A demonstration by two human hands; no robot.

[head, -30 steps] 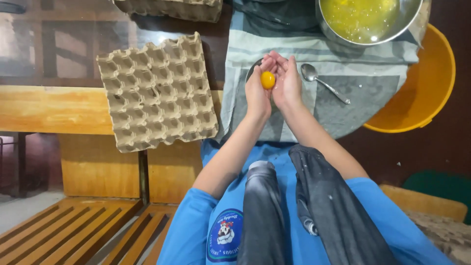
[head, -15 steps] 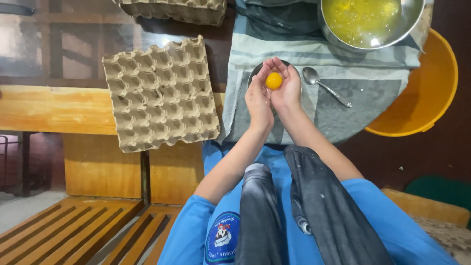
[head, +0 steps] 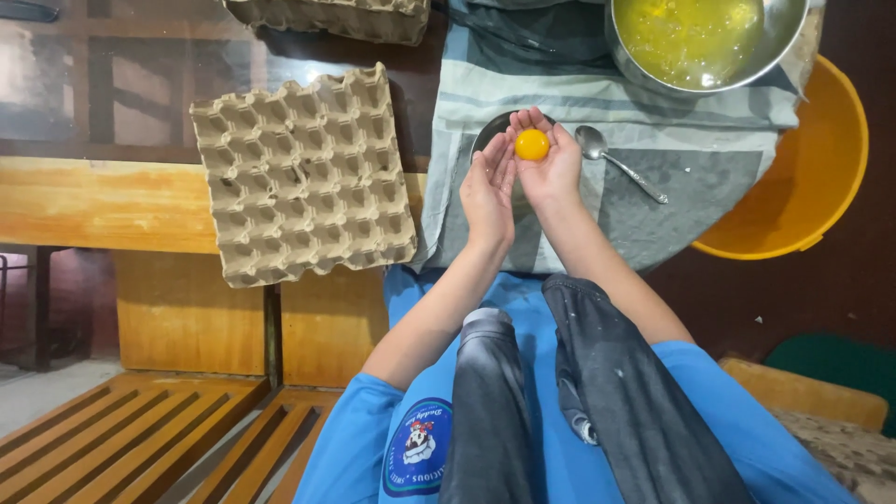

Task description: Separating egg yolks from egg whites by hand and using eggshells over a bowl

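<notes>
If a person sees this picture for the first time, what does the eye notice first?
First, the bright yolk cupped in the right hand, with the left hand beside it, over a small dark bowl. Next, the empty egg tray at left and the big steel bowl of yellow liquid at top right.

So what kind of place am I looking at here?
Most likely a small, informal kitchen or bakery prep spot. An empty cardboard egg tray lies on a wooden bench, a metal bowl holds yellow liquid that looks like egg, and the right hand cups a yolk beside the left hand.
</notes>
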